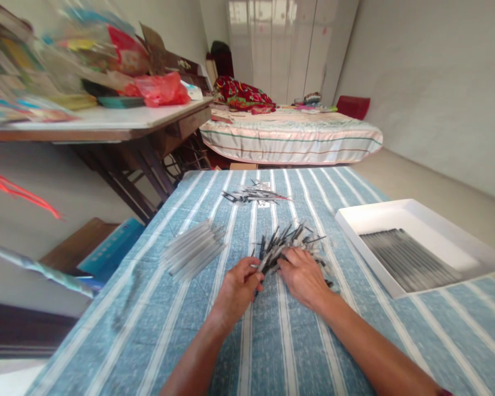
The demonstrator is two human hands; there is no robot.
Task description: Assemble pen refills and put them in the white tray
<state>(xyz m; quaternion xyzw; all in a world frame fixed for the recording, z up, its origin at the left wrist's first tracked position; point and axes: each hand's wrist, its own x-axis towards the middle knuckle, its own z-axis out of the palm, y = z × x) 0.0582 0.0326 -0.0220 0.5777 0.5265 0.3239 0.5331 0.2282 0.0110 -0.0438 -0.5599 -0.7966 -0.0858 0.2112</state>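
A loose heap of thin black and clear sticks, which look like pen refills [278, 242], lies in the middle of the striped cloth. At its near left edge, my left hand [240, 283] pinches a few refills between thumb and fingers. My right hand [303, 275] rests on the near side of the heap, its fingers curled down onto refills; the fingertips are partly hidden. Left of the heap, pale clear refills [196, 247] lie side by side in a slanted row. A smaller scattered pile of dark and clear refills [253, 193] sits farther back, over a printed white label.
At right stands a shallow white box [375, 217] with a row of dark refills [406, 258] inside. A cluttered side table [157, 116] with plastic bags is at back left. Beyond the striped cloth [157, 330] is a bed [292, 135].
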